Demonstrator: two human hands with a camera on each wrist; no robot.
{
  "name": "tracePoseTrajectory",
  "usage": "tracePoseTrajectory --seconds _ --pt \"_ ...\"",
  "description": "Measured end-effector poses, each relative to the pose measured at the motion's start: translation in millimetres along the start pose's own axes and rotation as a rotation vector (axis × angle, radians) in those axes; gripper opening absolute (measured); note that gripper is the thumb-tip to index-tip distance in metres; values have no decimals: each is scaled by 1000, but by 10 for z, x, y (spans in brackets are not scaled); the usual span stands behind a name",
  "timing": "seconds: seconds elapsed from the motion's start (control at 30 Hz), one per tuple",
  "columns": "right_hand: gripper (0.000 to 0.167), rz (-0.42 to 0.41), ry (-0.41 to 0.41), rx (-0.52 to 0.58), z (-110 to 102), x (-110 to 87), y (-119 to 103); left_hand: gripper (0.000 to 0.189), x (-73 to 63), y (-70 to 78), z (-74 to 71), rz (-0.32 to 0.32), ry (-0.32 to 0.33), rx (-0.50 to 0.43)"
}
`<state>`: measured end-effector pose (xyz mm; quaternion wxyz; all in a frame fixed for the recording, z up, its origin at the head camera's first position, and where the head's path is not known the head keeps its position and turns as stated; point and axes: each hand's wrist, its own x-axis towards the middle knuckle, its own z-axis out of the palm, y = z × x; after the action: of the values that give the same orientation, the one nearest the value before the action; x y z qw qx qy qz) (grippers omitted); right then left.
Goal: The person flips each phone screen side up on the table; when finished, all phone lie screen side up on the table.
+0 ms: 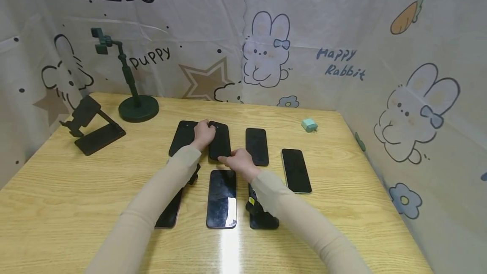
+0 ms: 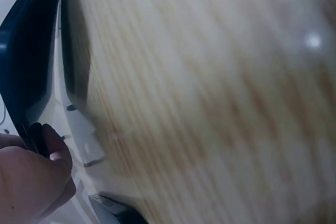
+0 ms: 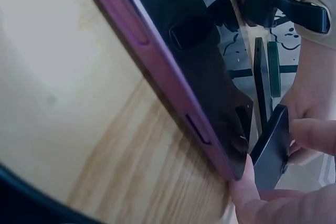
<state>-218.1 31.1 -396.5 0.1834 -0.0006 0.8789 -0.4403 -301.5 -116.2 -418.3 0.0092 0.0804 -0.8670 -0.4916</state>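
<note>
Between my two hands a black phone (image 1: 219,142) is tilted up off the tabletop. My left hand (image 1: 204,133) pinches it at its far left corner; in the left wrist view the thumb and fingers of that hand (image 2: 34,179) close on the phone's corner (image 2: 31,51). At its near end, my right hand (image 1: 241,162) grips the edge. The right wrist view has the right hand's fingers (image 3: 273,205) around the end of the black phone (image 3: 274,148). A purple-edged phone (image 3: 173,77) lies screen up just in front.
Other phones lie flat around: one left (image 1: 179,138), one right (image 1: 257,147), a pale-edged one (image 1: 296,170), and one in front (image 1: 222,198). Two more (image 1: 169,215) (image 1: 263,220) lie partly under my forearms. Behind are a black folding stand (image 1: 99,138), green phone stand (image 1: 138,108) and mint charger (image 1: 309,124).
</note>
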Motion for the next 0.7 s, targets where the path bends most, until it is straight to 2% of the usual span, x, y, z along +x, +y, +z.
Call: tracePoseTrajectory --seconds 0.23,0.7 --pt "41 21 31 -41 11 51 -13 46 -5 42 -16 -21 -27 -29" --pt "55 -34 106 -107 42 64 -40 43 -54 43 -78 25 43 -84"
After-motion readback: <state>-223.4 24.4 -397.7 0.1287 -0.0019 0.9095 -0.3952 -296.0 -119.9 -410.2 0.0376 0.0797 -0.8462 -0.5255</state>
